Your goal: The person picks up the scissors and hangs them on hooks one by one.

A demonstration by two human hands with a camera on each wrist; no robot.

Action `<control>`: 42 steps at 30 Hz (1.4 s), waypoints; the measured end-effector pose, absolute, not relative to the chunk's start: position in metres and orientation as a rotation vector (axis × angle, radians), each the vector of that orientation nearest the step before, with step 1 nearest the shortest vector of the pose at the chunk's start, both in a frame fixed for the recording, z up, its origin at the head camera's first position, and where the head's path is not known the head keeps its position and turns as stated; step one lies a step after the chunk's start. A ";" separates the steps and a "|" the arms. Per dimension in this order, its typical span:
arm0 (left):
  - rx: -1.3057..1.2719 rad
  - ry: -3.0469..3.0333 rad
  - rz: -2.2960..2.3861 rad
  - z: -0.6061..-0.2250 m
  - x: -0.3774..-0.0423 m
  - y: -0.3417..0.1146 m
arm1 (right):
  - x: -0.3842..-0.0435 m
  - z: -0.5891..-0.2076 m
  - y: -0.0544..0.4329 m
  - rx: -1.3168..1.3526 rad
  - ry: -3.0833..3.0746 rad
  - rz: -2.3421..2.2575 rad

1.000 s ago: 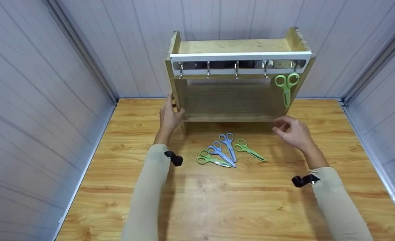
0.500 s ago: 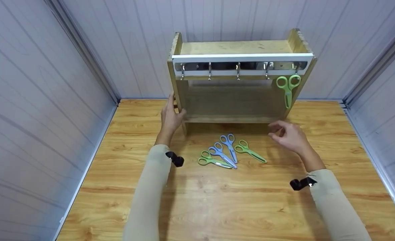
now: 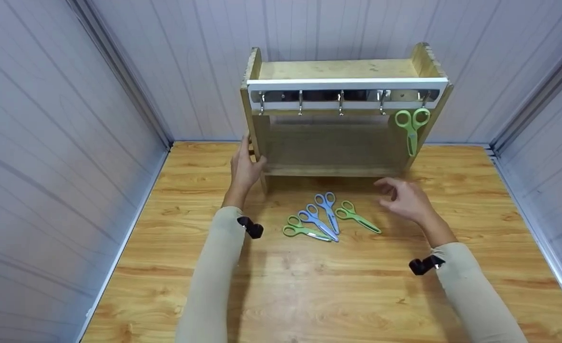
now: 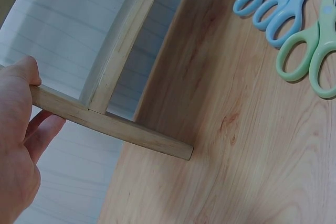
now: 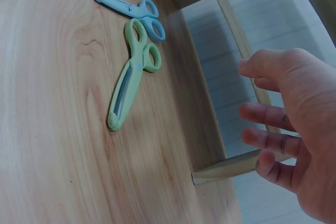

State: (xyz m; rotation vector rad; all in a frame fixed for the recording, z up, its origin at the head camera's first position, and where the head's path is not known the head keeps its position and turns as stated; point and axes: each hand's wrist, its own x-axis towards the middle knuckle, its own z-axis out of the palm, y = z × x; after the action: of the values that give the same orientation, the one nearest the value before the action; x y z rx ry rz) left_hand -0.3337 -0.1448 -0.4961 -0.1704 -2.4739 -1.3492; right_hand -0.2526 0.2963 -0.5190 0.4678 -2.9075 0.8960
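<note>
My left hand grips the left side board of a wooden shelf rack, thumb on one face and fingers on the other, as the left wrist view confirms. Above the table my right hand holds nothing, its fingers loosely bent, to the right of the loose scissors. Closest to it lies a pair of green scissors. Two blue scissors and another green pair fan out farther left, partly overlapping. One more pair of green scissors hangs by a handle loop at the rack's rightmost hook.
A white rail with several metal hooks runs across the rack's upper front. The rack stands at the back of the wood-grain table, with pale panel walls behind and at both sides.
My right hand has moved left and slightly toward me, from beside the rack's lower right corner to nearer the green scissors. My left hand keeps its grip on the rack.
</note>
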 end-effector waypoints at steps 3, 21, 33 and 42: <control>-0.171 -2.475 -1.348 -0.496 -0.334 -0.145 | -0.252 -0.520 0.293 0.485 -2.921 0.893; -0.186 -2.463 -1.328 -0.496 -0.334 -0.145 | -0.251 -0.526 0.278 0.581 -2.990 0.652; -0.174 -2.480 -1.324 -0.497 -0.334 -0.144 | -0.246 -0.545 0.270 0.645 -3.030 0.605; -0.154 -2.483 -1.324 -0.495 -0.333 -0.144 | -0.245 -0.554 0.266 0.687 -3.060 0.638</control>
State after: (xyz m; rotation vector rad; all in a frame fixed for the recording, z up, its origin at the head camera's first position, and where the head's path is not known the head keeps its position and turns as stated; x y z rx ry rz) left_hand -0.3334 -0.1443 -0.4949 -0.1538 -2.4828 -1.3243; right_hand -0.2452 0.2658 -0.5539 0.6866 -3.0601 0.6379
